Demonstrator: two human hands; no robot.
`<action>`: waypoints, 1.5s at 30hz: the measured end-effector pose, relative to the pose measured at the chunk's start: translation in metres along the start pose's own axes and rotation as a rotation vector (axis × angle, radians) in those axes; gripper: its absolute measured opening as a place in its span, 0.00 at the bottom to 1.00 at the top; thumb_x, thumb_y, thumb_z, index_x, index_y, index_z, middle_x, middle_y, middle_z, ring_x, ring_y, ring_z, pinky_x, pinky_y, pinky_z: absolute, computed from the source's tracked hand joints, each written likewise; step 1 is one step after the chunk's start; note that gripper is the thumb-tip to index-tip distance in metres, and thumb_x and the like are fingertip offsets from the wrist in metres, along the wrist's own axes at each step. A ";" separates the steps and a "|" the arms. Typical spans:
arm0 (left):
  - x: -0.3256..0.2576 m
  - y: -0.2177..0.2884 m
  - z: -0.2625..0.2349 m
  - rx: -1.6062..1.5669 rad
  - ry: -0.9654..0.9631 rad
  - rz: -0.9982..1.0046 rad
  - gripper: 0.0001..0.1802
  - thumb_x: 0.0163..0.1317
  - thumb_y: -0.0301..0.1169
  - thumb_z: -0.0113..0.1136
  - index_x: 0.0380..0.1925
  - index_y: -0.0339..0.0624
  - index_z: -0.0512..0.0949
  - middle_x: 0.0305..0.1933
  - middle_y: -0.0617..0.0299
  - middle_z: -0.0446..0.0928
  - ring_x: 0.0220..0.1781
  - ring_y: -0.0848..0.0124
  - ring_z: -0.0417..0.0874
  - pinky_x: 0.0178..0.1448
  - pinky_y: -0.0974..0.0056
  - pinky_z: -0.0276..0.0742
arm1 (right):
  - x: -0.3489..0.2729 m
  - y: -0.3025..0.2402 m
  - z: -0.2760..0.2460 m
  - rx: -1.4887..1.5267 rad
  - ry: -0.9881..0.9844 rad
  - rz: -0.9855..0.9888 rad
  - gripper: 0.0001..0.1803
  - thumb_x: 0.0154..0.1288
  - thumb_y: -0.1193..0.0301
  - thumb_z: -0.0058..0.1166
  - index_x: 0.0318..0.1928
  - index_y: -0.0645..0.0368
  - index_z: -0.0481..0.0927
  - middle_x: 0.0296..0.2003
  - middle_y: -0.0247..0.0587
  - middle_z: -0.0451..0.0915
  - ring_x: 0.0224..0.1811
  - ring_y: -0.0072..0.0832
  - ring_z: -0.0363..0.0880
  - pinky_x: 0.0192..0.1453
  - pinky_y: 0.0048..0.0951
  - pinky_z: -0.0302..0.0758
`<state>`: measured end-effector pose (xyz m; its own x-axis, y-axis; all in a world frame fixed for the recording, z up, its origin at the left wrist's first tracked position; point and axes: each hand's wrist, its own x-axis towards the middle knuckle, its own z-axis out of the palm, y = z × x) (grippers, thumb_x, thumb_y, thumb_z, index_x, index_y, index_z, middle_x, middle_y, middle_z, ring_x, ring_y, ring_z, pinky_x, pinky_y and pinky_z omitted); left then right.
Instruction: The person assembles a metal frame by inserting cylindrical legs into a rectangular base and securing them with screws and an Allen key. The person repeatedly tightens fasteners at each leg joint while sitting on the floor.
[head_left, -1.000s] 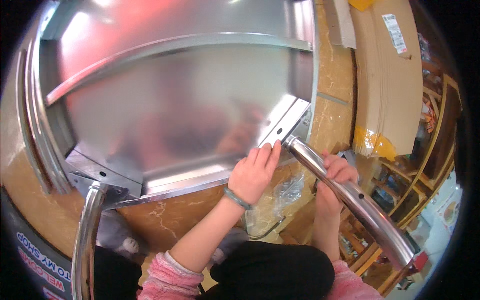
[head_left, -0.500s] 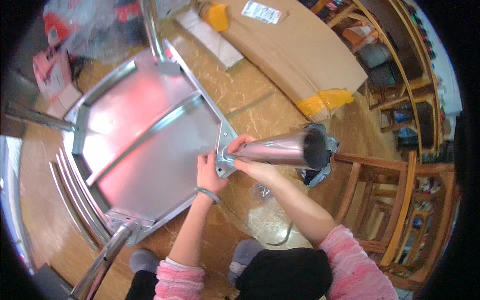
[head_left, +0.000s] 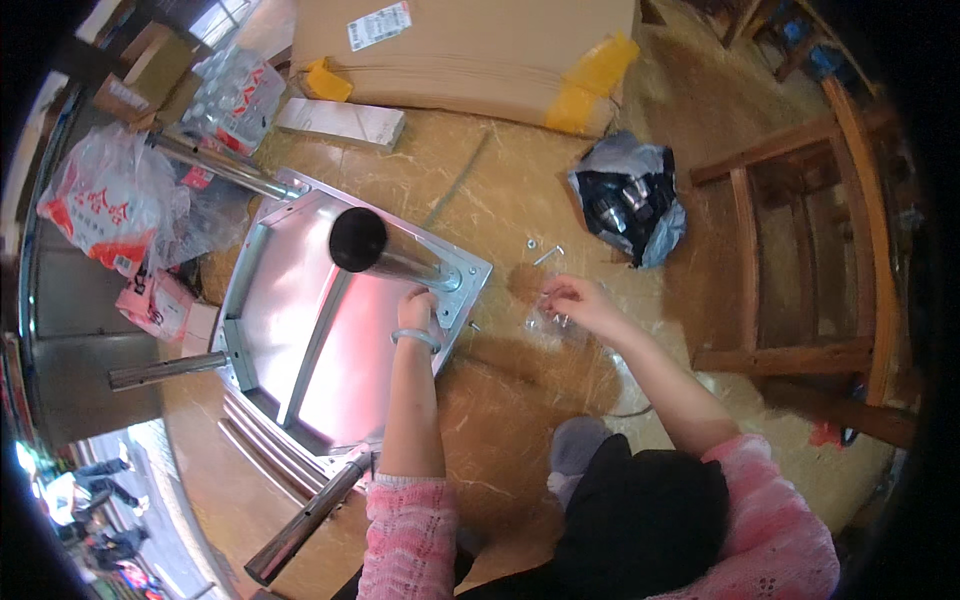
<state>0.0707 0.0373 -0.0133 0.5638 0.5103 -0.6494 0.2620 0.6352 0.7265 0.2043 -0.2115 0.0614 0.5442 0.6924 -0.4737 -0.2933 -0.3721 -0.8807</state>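
Note:
An upside-down metal table frame [head_left: 320, 290] lies on the floor at left, with shiny tubular legs at its corners. My left hand [head_left: 418, 312], a bracelet at its wrist, is closed against the base of the near-right metal leg [head_left: 405, 255]; its fingertips are partly hidden. That leg stands on a corner plate [head_left: 462, 292] with holes. To the right, my right hand [head_left: 578, 303] is low over the floor, fingers curled together at a small clear plastic bag [head_left: 548, 322]. A washer or nut [head_left: 532, 244], a hex key or bent bolt [head_left: 549, 255] and a small bolt [head_left: 474, 325] lie nearby.
A dark plastic bag [head_left: 632, 200] holding metallic pieces lies beyond my right hand. A big cardboard box [head_left: 470, 55] and a flat white box [head_left: 345, 122] are at the back. A wooden chair [head_left: 740, 260] lies at right. Curved metal bars [head_left: 262, 458] rest beside the frame.
My right hand has left the metal leg and moved right to the clear bag. My left hand has shifted from the corner plate's edge to the leg's base. The view has turned.

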 end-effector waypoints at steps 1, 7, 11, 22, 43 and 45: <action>-0.002 0.008 0.002 0.132 0.019 0.001 0.18 0.40 0.17 0.46 0.36 0.27 0.73 0.26 0.59 0.72 0.26 0.67 0.73 0.29 0.68 0.67 | -0.004 0.010 -0.003 0.011 0.022 -0.013 0.13 0.56 0.78 0.49 0.44 0.64 0.75 0.33 0.39 0.80 0.35 0.24 0.77 0.39 0.24 0.74; 0.001 0.021 -0.001 0.358 0.060 -0.050 0.06 0.43 0.19 0.47 0.22 0.38 0.72 0.21 0.63 0.69 0.24 0.72 0.69 0.29 0.67 0.62 | 0.001 0.036 0.003 -0.073 0.092 -0.060 0.09 0.54 0.76 0.51 0.38 0.63 0.78 0.31 0.42 0.80 0.33 0.26 0.78 0.38 0.26 0.74; 0.011 0.003 -0.012 0.091 0.085 -0.059 0.03 0.46 0.23 0.49 0.23 0.41 0.72 0.22 0.63 0.70 0.25 0.71 0.69 0.33 0.65 0.66 | 0.016 0.040 0.012 -0.176 0.096 -0.133 0.10 0.52 0.73 0.53 0.36 0.62 0.79 0.31 0.44 0.80 0.33 0.29 0.79 0.39 0.28 0.74; 0.022 0.014 -0.003 -0.146 0.133 -0.270 0.18 0.49 0.47 0.62 0.38 0.53 0.76 0.37 0.68 0.74 0.46 0.68 0.69 0.52 0.62 0.65 | 0.014 0.048 0.012 -0.334 0.081 -0.025 0.10 0.53 0.73 0.52 0.37 0.58 0.79 0.29 0.45 0.80 0.34 0.37 0.80 0.38 0.35 0.74; -0.010 0.019 -0.041 -0.039 0.156 -0.241 0.19 0.50 0.46 0.62 0.37 0.48 0.77 0.34 0.64 0.72 0.42 0.66 0.71 0.41 0.50 0.71 | 0.036 0.077 0.072 -0.913 0.037 -0.285 0.11 0.50 0.76 0.50 0.36 0.66 0.69 0.37 0.53 0.72 0.41 0.46 0.74 0.45 0.39 0.73; -0.012 0.005 -0.049 0.005 0.114 -0.242 0.17 0.51 0.46 0.61 0.38 0.51 0.76 0.36 0.65 0.73 0.42 0.67 0.70 0.41 0.52 0.70 | 0.030 0.075 0.068 -0.887 0.073 -0.298 0.13 0.50 0.75 0.52 0.37 0.66 0.69 0.38 0.53 0.72 0.41 0.47 0.74 0.44 0.40 0.73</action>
<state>0.0272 0.0630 -0.0128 0.3923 0.4065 -0.8251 0.3822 0.7439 0.5482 0.1452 -0.1760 -0.0186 0.5572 0.8058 -0.2007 0.5562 -0.5416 -0.6303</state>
